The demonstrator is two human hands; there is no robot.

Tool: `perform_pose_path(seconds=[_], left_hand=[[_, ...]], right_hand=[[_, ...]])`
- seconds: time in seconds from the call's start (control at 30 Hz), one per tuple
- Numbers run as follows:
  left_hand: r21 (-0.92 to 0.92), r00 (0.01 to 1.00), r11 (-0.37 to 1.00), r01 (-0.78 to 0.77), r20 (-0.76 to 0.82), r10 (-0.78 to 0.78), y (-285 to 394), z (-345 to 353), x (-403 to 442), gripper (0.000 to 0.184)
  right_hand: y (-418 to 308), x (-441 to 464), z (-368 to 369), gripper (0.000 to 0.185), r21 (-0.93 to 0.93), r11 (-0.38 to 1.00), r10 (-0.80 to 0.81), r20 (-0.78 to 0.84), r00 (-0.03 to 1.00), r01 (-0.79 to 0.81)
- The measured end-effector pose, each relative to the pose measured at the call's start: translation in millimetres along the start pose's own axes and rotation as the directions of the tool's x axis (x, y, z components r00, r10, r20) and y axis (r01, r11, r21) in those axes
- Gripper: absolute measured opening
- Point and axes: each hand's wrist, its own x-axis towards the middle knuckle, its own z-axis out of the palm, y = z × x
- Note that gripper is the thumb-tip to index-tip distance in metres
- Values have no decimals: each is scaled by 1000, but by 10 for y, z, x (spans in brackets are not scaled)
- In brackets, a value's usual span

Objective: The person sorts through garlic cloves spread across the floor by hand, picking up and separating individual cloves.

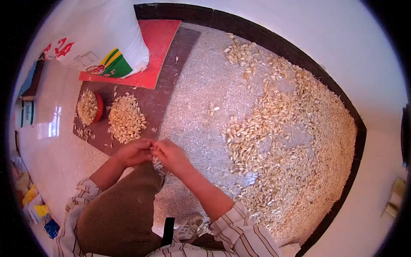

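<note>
My left hand point(136, 153) and my right hand point(170, 155) meet above my knee, fingertips pinched together. Whatever lies between the fingers is too small to make out. Just beyond my left hand, a pile of garlic cloves point(126, 119) rests on a dark brown board point(158, 100). A red bowl point(99, 107) full of small pale pieces point(87, 108) stands to the left of that pile. On the right, many loose cloves point(261, 128) are spread over the speckled floor point(192, 94).
A large white sack point(102, 34) stands on a red board point(162, 38) at the upper left. Dark skirting point(257, 32) borders the floor along the wall. Colourful packets point(40, 210) lie at the far left.
</note>
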Motion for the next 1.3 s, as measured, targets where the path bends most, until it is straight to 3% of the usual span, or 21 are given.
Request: perform_pose_path(seconds=[0.1,0.17,0.2,0.23,0.3,0.33,0.4,0.43,0.5,0.53,0.6,0.63,0.8,0.87,0.97,1.03,1.1,1.13,1.2,1.23,1.3], left_hand=[[-29,996,999,-24,-82,22,61,-420,-142,24],[-83,932,985,-149,-344,112,74,-784,-335,25],[-26,898,982,-188,-409,161,71,-1100,-425,24],[34,858,975,-222,-469,211,81,-1448,-516,24],[215,718,951,-222,-623,309,186,-2032,-725,22],[581,646,785,-214,-519,560,156,-2742,-842,20],[853,586,494,-167,-317,746,164,-3530,-1057,19],[808,492,584,-81,-477,729,243,-3528,-1156,19],[554,265,819,-149,-776,572,341,-3328,-1243,21],[519,214,838,-171,-810,546,394,-3283,-1290,22],[467,141,861,-202,-856,497,423,-3167,-1265,24],[463,133,866,-189,-862,490,439,-3101,-1233,25],[486,167,868,-99,-852,496,325,-2696,-983,28],[542,203,837,-78,-813,546,259,-2525,-825,23],[654,254,754,-54,-722,644,191,-2284,-624,17],[695,276,718,-40,-682,677,165,-2150,-512,17],[678,339,671,-300,-581,740,181,-2005,-341,17],[681,344,669,-299,-576,741,211,-1850,-262,17],[741,449,564,-366,-390,804,294,-1450,-141,16],[741,452,562,-367,-386,804,337,-1263,-122,16],[708,592,674,-210,-457,664,411,-965,-79,14]], right_hand=[[442,-45,-190,16,-7,996,83,-149,985,-85],[681,-131,-502,16,-76,977,176,-244,954,-200],[879,-169,-612,14,-132,975,124,-349,929,-179],[951,-199,-795,13,-174,963,137,-348,927,-208],[1129,-234,-1050,14,-276,941,78,-391,917,-197],[1188,-217,-1156,14,-279,940,77,-392,917,-198],[1322,-171,-1335,17,-407,877,67,-418,906,-253],[1316,-145,-1434,17,-407,877,69,-422,904,-257],[1203,-90,-1597,24,-582,757,22,-432,901,-297],[1146,-84,-1625,24,-581,753,28,-438,898,-307],[1072,-127,-1685,32,-697,523,106,-517,849,-490],[1102,-164,-1712,36,-712,473,196,-488,850,-518],[1355,-703,-1519,31,-786,466,176,-367,914,-406],[1450,-899,-1402,32,-765,571,188,-233,954,-299],[1456,-1020,-1352,22,-630,706,140,-326,935,-325],[1439,-1052,-1454,21,-529,756,195,-380,904,-385],[1306,-1056,-1626,17,-355,835,238,-458,857,-421],[1280,-1082,-1709,17,-351,834,240,-464,853,-426],[1242,-1125,-1863,16,-313,811,359,-402,842,-495],[1169,-1126,-1918,14,-330,791,387,-384,838,-516],[1233,-1194,-1980,15,-365,782,365,-390,845,-506]])
